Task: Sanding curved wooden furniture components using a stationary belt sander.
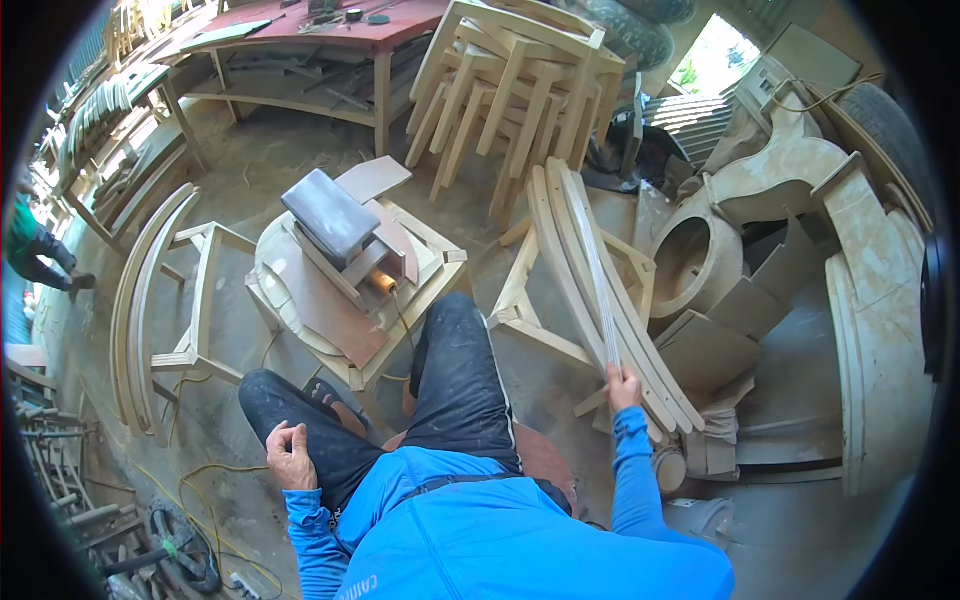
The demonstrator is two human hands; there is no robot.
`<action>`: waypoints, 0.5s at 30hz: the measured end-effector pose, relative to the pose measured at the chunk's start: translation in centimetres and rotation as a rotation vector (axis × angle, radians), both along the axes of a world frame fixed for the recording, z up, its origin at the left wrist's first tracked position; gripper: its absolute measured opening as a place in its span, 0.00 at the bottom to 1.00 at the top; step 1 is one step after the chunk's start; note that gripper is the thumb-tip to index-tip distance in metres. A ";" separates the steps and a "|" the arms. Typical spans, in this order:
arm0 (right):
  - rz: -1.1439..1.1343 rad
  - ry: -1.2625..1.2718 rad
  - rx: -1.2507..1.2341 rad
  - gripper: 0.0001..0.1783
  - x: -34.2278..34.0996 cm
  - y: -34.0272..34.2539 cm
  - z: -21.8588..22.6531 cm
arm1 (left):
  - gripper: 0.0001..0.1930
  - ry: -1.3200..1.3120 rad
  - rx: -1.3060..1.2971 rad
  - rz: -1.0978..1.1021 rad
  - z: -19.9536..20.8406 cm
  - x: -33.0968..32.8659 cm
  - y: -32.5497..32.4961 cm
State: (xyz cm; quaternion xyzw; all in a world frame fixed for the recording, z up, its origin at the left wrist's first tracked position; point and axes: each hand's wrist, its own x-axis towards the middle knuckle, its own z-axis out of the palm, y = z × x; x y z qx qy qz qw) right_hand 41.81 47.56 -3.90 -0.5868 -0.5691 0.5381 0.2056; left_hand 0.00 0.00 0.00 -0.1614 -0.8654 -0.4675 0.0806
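To my right, several long curved wooden slats (565, 270) lie across a low wooden frame (525, 290). My right hand (623, 388) is closed around the near end of one pale, thin, curved wooden slat (598, 275) among them. My left hand (290, 458) is beside my left thigh, fingers curled in, nothing visible in it. Between my knees and the bench stands a stool-like wooden frame (455, 268) topped with rounded boards (300, 290). A grey, box-shaped block (328, 212) sits on a small wooden stand there, beside a glowing orange lamp or part (383, 283).
Left, more curved slats (140, 300) lean on another wooden frame (205, 290). Stacked wooden frames (520, 90) and a red-topped workbench (310, 30) stand at the back. Curved panels and a round ring (690, 260) crowd the right. A yellow cord (200, 490) trails over the floor. Another person (40, 245) stands far left.
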 end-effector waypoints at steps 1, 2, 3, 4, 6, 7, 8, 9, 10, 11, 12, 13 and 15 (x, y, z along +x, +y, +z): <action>0.004 -0.007 0.020 0.32 -1.0 0.4 1.7 | 0.23 -0.116 0.059 -0.024 0.0 -0.3 1.0; -0.033 0.159 -0.042 0.31 -2.1 -2.1 2.4 | 0.25 -0.233 0.119 -0.050 0.2 -0.7 2.1; -0.069 0.304 -0.128 0.30 -2.4 -5.8 4.9 | 0.25 -0.261 0.117 -0.041 1.9 0.1 1.9; -0.023 0.327 -0.131 0.29 -4.1 -7.7 6.7 | 0.26 -0.324 0.184 -0.103 3.0 -0.8 3.3; 0.067 0.411 -0.208 0.30 -5.8 -10.0 8.8 | 0.26 -0.449 0.360 -0.224 3.2 -2.8 5.0; 0.071 0.400 -0.199 0.30 -6.1 -10.3 10.1 | 0.25 -0.480 0.418 -0.274 2.4 -3.2 5.9; 0.145 0.460 -0.275 0.31 -6.3 -10.7 11.6 | 0.24 -0.505 0.373 -0.330 2.1 -3.7 6.2; 0.223 0.518 -0.350 0.31 -6.6 -10.5 12.9 | 0.22 -0.529 0.332 -0.384 2.0 -4.1 6.7; 0.308 0.550 -0.398 0.32 -6.6 -10.4 13.8 | 0.20 -0.472 0.347 -0.418 1.0 -4.3 7.5; 0.351 0.565 -0.451 0.33 -7.0 -9.9 14.7 | 0.18 -0.414 0.359 -0.448 0.2 -4.6 8.1; 0.373 0.555 -0.470 0.34 -7.1 -10.0 15.6 | 0.14 -0.483 0.335 -0.490 0.4 -4.6 8.8; 0.408 0.553 -0.498 0.35 -7.7 -10.1 16.5 | 0.12 -0.526 0.328 -0.521 1.1 -4.9 9.3; 0.439 0.532 -0.519 0.35 -8.8 -10.7 18.8 | 0.08 -0.490 0.322 -0.574 1.4 -5.0 10.4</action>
